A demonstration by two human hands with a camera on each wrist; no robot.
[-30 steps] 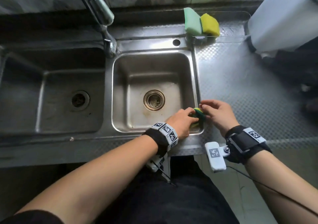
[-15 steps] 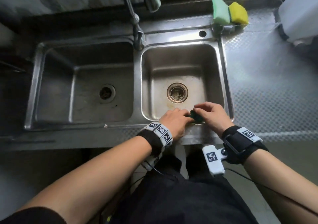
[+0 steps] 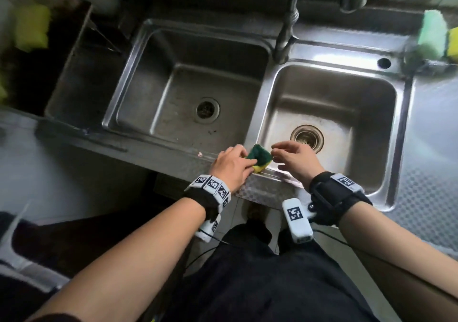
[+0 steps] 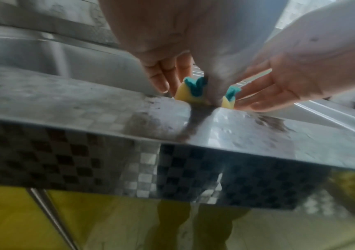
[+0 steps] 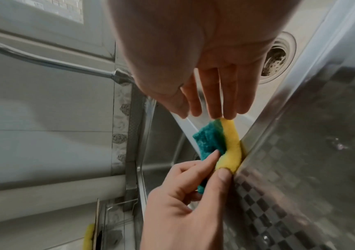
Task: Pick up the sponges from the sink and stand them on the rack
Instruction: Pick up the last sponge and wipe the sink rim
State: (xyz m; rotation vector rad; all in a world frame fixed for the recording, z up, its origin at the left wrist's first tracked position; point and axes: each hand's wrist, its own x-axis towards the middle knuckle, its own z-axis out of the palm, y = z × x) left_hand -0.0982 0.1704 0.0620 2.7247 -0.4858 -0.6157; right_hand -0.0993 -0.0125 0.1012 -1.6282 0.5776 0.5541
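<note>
A green-and-yellow sponge (image 3: 259,158) sits on edge on the sink's front rim (image 3: 270,180), where the two basins meet. My left hand (image 3: 245,159) pinches its near end between thumb and forefinger. In the right wrist view the left hand (image 5: 219,164) grips the sponge (image 5: 215,140) from below. The straight fingers of my right hand (image 5: 215,113) just touch its upper corner. In the head view my right hand (image 3: 273,152) is at the sponge's right side. A clear rack (image 3: 421,61) at the far right holds a light green sponge (image 3: 432,32) and a yellow sponge (image 3: 453,44), both upright.
The left basin (image 3: 173,93) and right basin (image 3: 347,103) lie side by side, and the tap (image 3: 287,24) rises behind the divider. A blurred yellow sponge (image 3: 32,29) sits at the far left. Patterned steel counter (image 3: 431,148) runs to the right.
Both hands have moved left along the front rim with the sponge, from the right basin's right corner to the divider. More of the sponge shows now. The view has swung left.
</note>
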